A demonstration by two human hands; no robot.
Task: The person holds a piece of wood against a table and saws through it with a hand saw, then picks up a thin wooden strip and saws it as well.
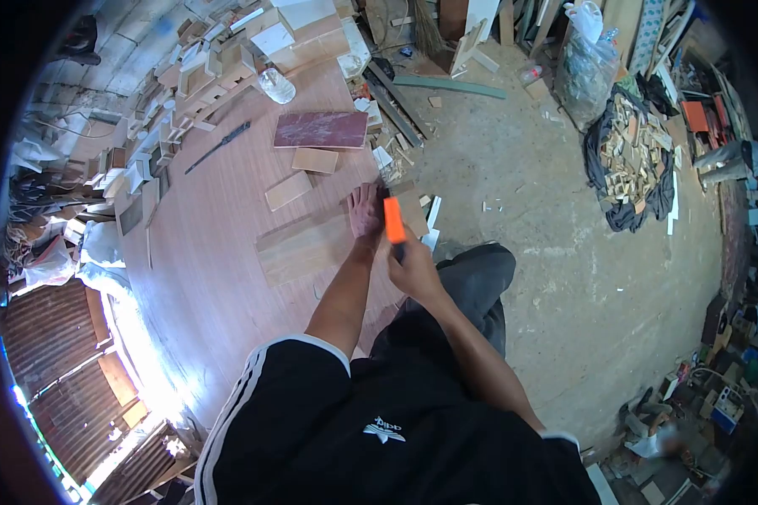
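The left hand (365, 210) lies palm down on a pale wooden board (299, 248), its fingers somewhat spread and pointing to twelve o'clock. The board lies flat on the counter (202, 219), reaching toward eight o'clock from that hand. At about five o'clock from it, the right hand (414, 271) has its fingers wrapped around an orange-and-black tool (393, 220), whose far end is too blurred to tell. From the left hand, a small wood piece (315, 160) lies between ten and eleven o'clock, just beside a dark red block (320, 130) at eleven; a clear bottle (276, 86) sits farther off, also toward eleven.

Orange tool (393, 220) partly hidden
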